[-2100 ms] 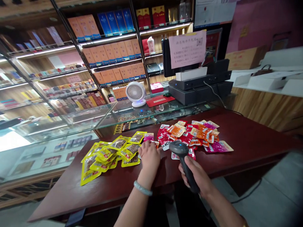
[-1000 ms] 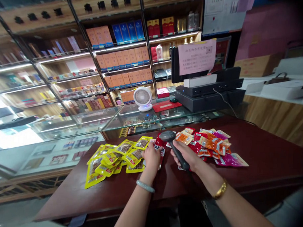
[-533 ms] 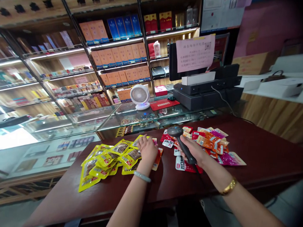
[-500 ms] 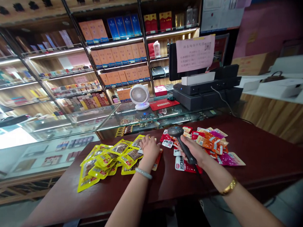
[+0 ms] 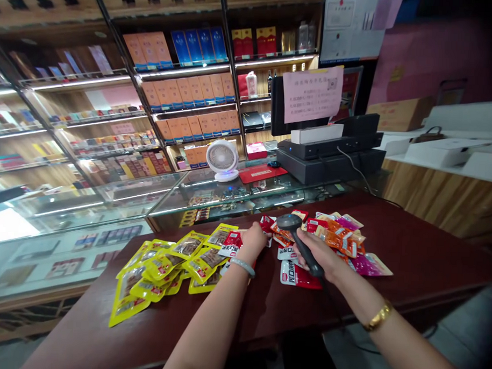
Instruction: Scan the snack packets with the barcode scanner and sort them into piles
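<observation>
My right hand [image 5: 318, 254] is wrapped around the handle of a dark barcode scanner [image 5: 306, 251], whose head points forward over the red packets. At the left edge of that pile, my left hand [image 5: 255, 238] has its fingers closed on a red snack packet [image 5: 268, 223]; the fingertips are partly hidden. Just left of this hand, another red-and-white packet [image 5: 231, 242] lies against several yellow snack packets [image 5: 168, 262]. Under and beyond the scanner are red-and-white packets [image 5: 295, 275], orange packets [image 5: 341, 239] and purple ones [image 5: 370, 264].
All the packets lie on a dark red-brown table [image 5: 266, 303]. Behind it stands a glass display counter [image 5: 205, 194] with a white fan [image 5: 222, 159], a red mat [image 5: 262, 173] and a monitor [image 5: 277, 105] above a cash drawer [image 5: 331, 166]. The scanner's cable hangs toward me.
My left hand has moved right, from the yellow packets to the red pile. A red-and-white packet now shows beside the yellow ones. My right hand still holds the scanner in nearly the same place.
</observation>
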The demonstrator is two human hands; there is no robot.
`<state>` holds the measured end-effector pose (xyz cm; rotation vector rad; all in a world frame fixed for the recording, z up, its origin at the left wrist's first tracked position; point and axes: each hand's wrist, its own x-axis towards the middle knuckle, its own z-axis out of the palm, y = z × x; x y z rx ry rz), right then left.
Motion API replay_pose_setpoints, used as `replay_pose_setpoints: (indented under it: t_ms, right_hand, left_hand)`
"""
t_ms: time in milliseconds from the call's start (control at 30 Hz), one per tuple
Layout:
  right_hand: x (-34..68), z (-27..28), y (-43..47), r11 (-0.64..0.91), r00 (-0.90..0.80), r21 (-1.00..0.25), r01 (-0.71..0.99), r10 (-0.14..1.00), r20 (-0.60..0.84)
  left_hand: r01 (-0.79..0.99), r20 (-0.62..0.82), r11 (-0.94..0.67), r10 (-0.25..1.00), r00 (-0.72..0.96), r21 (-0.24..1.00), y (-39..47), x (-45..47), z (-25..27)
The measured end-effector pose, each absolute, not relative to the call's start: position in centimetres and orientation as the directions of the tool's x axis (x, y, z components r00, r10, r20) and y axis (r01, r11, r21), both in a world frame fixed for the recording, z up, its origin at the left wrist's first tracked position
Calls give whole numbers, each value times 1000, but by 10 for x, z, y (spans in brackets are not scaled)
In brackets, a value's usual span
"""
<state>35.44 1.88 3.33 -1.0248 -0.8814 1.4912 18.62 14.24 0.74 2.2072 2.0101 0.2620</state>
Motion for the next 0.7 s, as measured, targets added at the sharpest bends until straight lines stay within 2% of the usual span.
replay_pose_setpoints:
  t_ms: [133,267,567,700]
  right_hand:
    - [345,39,22,-169,-101,-927,-336,985,-143]
    - [329,46,26,-160,-149,-933,-323,982,-117]
    - [290,53,33,-163,-269,-934,-317,960,-77]
    - [293,55,28,-171,-261,-936,-308,961,-90]
  left_hand:
    - [941,56,-29,998,10,337,131,169,13]
    - [925,69,-1,997,-27,381,113,150,21]
    - [928,121,24,990,-74,371,86,118,28]
    - [957,201,57,973,-118,285,81,99,35]
